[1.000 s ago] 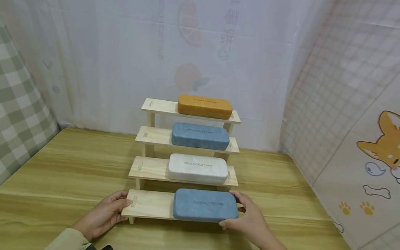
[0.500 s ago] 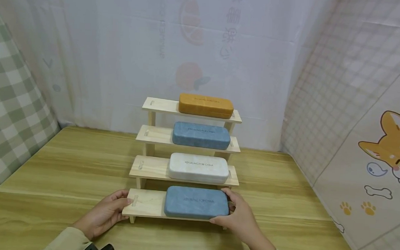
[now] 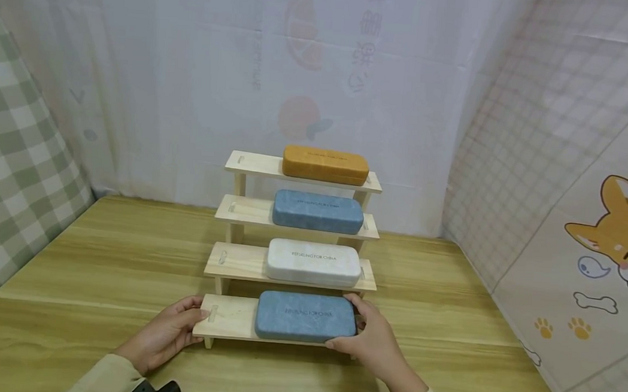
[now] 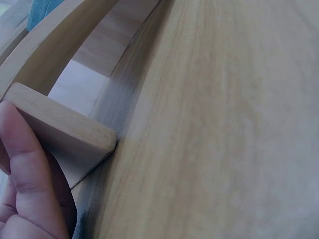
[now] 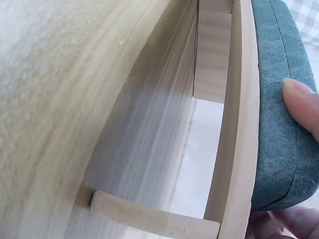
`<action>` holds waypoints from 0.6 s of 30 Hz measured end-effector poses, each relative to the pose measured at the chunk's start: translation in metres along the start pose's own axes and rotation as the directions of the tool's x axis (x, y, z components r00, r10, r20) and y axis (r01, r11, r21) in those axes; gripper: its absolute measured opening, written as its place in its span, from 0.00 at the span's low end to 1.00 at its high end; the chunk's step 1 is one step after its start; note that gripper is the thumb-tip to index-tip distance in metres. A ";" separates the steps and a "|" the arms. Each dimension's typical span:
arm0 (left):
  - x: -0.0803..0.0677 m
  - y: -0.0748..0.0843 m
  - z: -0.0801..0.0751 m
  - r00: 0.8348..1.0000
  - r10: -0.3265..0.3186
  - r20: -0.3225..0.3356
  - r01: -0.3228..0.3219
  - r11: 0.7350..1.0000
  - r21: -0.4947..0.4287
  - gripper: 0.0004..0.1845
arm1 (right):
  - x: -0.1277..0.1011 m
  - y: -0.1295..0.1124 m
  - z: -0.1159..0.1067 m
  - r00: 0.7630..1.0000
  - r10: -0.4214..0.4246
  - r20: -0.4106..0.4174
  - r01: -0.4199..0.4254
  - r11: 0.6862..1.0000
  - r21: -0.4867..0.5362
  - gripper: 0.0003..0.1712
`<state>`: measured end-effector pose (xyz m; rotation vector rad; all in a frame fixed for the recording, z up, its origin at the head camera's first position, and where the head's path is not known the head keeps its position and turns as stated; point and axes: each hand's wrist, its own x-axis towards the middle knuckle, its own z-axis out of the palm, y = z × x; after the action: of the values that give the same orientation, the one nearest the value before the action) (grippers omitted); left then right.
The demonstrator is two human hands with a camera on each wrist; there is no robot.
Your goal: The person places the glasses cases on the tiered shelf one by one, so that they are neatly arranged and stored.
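Note:
A four-tier wooden step rack (image 3: pixel 234 263) stands on the table. On its bottom shelf (image 3: pixel 231 321) lies a grey-blue glasses case (image 3: pixel 305 316). My right hand (image 3: pixel 351 325) grips the case's right end, thumb behind and fingers at the front edge. In the right wrist view a fingertip (image 5: pixel 301 102) presses on the case (image 5: pixel 276 99) above the shelf edge. My left hand (image 3: pixel 192 320) holds the left end of the bottom shelf, thumb on top. The left wrist view shows a finger (image 4: pixel 25 164) against the rack's wooden foot (image 4: pixel 65 132).
The upper tiers carry a white case (image 3: pixel 313 262), a second blue case (image 3: pixel 317 212) and an orange case (image 3: pixel 325 164). The wooden table (image 3: pixel 99 267) is walled in by white curtain behind, checked cloth at left and cartoon-dog cloth at right.
My right hand has slid the blue case leftward along the bottom shelf, away from its right end. My left hand has stayed on the shelf's left end.

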<state>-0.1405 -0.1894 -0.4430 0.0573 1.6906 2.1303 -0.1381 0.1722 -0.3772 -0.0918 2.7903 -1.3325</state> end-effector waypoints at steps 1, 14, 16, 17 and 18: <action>0.000 0.000 0.000 1.000 -0.001 -0.003 0.001 1.000 0.001 0.33 | 0.000 0.000 0.000 1.000 -0.005 -0.002 0.005 1.000 -0.005 0.51; -0.003 -0.003 -0.001 1.000 0.006 0.010 -0.006 0.999 -0.040 0.28 | 0.001 -0.002 -0.003 0.997 -0.052 0.057 0.052 0.999 0.007 0.51; -0.004 -0.002 -0.001 1.000 0.007 0.004 -0.007 0.999 -0.037 0.24 | 0.001 -0.002 -0.003 0.996 -0.060 0.068 0.059 0.998 0.012 0.51; -0.005 -0.001 -0.001 1.000 0.010 0.004 -0.010 0.999 -0.032 0.22 | 0.000 -0.002 -0.003 0.995 -0.066 0.071 0.065 0.998 0.013 0.52; -0.005 0.000 -0.001 1.000 0.008 0.000 -0.008 1.000 -0.025 0.20 | 0.000 -0.002 -0.004 0.995 -0.071 0.074 0.070 0.997 0.014 0.52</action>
<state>-0.1359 -0.1923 -0.4425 0.0564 1.6663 2.1566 -0.1379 0.1741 -0.3730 -0.2367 2.7413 -1.3306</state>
